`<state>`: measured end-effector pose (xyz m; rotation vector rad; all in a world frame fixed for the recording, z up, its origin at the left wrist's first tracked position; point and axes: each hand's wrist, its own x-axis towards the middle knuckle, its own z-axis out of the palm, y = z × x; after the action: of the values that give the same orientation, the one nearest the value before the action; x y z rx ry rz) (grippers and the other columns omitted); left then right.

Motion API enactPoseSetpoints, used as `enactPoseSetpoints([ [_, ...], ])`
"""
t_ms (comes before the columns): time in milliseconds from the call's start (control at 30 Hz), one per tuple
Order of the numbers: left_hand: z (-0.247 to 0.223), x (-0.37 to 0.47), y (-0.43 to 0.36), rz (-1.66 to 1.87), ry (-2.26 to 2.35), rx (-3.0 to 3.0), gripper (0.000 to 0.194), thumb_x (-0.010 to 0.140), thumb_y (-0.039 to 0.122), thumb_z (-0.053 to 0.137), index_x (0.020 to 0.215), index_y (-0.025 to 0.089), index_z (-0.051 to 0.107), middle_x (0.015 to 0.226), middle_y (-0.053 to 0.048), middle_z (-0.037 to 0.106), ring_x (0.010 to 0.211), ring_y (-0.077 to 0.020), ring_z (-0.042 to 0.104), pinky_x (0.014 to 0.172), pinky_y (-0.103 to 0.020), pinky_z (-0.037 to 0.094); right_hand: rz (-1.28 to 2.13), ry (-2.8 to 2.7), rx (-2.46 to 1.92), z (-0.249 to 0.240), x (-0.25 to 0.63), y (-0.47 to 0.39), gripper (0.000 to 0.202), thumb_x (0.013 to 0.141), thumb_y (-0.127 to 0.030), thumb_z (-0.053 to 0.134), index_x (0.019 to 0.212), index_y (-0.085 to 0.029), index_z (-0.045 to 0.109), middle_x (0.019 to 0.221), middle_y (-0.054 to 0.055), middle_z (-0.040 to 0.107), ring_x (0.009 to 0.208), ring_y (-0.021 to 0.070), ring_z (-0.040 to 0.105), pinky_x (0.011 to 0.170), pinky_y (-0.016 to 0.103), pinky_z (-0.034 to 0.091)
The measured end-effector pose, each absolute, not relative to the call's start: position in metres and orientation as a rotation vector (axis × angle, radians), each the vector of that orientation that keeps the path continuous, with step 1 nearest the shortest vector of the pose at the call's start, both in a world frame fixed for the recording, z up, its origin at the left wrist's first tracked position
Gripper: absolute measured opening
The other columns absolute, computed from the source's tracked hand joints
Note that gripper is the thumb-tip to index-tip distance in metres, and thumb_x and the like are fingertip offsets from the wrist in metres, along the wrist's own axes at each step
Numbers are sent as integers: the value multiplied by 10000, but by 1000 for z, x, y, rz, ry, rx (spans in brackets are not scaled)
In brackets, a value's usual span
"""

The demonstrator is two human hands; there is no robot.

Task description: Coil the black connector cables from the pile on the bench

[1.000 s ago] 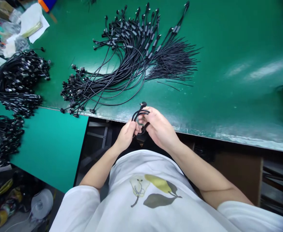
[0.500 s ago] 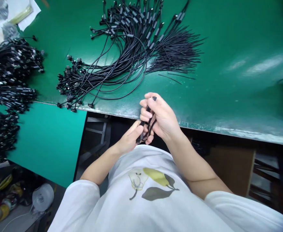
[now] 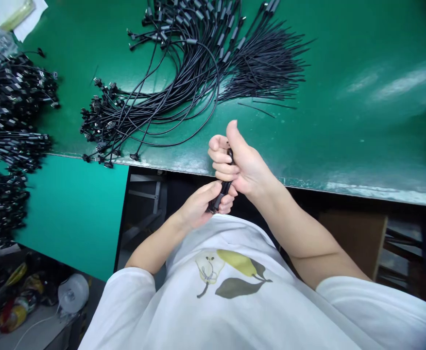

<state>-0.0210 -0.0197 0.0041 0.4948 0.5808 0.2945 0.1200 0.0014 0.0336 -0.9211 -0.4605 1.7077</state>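
A folded bundle of black cable (image 3: 218, 198) is held between my two hands, just in front of the table's near edge. My left hand (image 3: 202, 201) grips its lower end, with the thumb lying along it. Around the upper part are the curled fingers of my right hand (image 3: 236, 163), whose thumb points up. Beyond them, on the green table (image 3: 344, 121), lies a large spread of black cables (image 3: 176, 92) with connectors at their left ends. A sheaf of thin black ties (image 3: 271, 63) rests against its right side.
More black cables (image 3: 12, 97) are heaped at the far left. Behind them are white paper (image 3: 30, 19) and clear plastic. A lower green surface (image 3: 77, 209) adjoins the table at left. A white spool (image 3: 73, 293) stands at the lower left.
My right thumb has lifted off the cable and now points up. The loose loops between my hands have been drawn into a tighter bundle. The view has shifted slightly.
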Motion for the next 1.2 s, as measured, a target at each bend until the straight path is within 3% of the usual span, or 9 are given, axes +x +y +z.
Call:
enactPoseSetpoints([
  [167, -5, -21, -5, 136, 574, 752, 506, 724, 608, 730, 823, 126, 611, 655, -5, 509, 632, -121, 487, 643, -280, 396, 1604, -479, -1001, 28, 115, -9, 628, 735, -812, 567, 649, -203, 437, 443, -102, 209, 348, 17, 111, 319, 195, 73],
  [333, -7, -12, -6, 238, 815, 1313, 427, 885, 578, 547, 781, 164, 569, 646, 17, 489, 606, -108, 419, 632, -277, 347, 1307, -483, -1055, 15, 120, -12, 559, 768, -738, 606, 686, -210, 440, 438, -118, 195, 332, 30, 191, 324, 184, 216],
  [467, -6, -2, -18, 265, 658, 964, 389, 895, 537, 560, 841, 152, 549, 607, 47, 421, 549, -84, 389, 573, -252, 333, 1177, -540, -1022, 18, 127, -14, 386, 847, -583, 625, 857, -242, 445, 523, -120, 320, 330, 38, 296, 351, 186, 293],
  [567, -2, 4, -20, 244, 628, 693, 406, 828, 527, 659, 837, 138, 545, 603, 59, 388, 519, -61, 355, 532, -226, 304, 1160, -727, -1046, 22, 138, -16, 340, 894, -573, 559, 922, -253, 449, 561, -108, 357, 344, 52, 330, 375, 209, 317],
  [700, 4, 1, -9, 312, 718, 648, 405, 779, 499, 725, 805, 140, 540, 591, 63, 374, 503, -49, 330, 503, -207, 280, 856, -1224, -1424, 6, 201, -7, 342, 869, -542, 605, 849, -207, 538, 735, -4, 560, 667, 124, 571, 641, 279, 473],
  [833, 3, -3, 3, 431, 788, 660, 354, 803, 449, 716, 816, 145, 537, 602, 62, 387, 506, -44, 341, 506, -195, 292, 307, -1286, -2048, -35, 298, 13, 292, 855, -453, 629, 762, -181, 584, 794, 44, 582, 778, 147, 571, 708, 305, 428],
  [1033, 1, 6, 0, 428, 776, 688, 376, 803, 488, 701, 823, 140, 560, 592, 61, 373, 506, -51, 339, 500, -201, 290, 345, -1472, -2189, -45, 330, 8, 204, 786, -248, 696, 648, -207, 552, 648, 19, 518, 608, 136, 455, 628, 317, 383],
  [1100, 1, 9, -3, 445, 773, 719, 382, 820, 496, 681, 873, 131, 583, 599, 59, 382, 505, -50, 341, 499, -204, 283, 449, -1381, -2109, -33, 305, -11, 180, 817, -278, 659, 687, -210, 555, 655, 17, 541, 606, 132, 482, 628, 308, 396],
  [1200, 1, 13, -6, 442, 737, 753, 410, 839, 496, 667, 1007, 131, 585, 614, 59, 409, 510, -52, 360, 504, -205, 283, 906, -1193, -1817, -18, 250, -41, 174, 837, -365, 631, 804, -206, 568, 668, 3, 596, 605, 137, 571, 626, 294, 450],
])
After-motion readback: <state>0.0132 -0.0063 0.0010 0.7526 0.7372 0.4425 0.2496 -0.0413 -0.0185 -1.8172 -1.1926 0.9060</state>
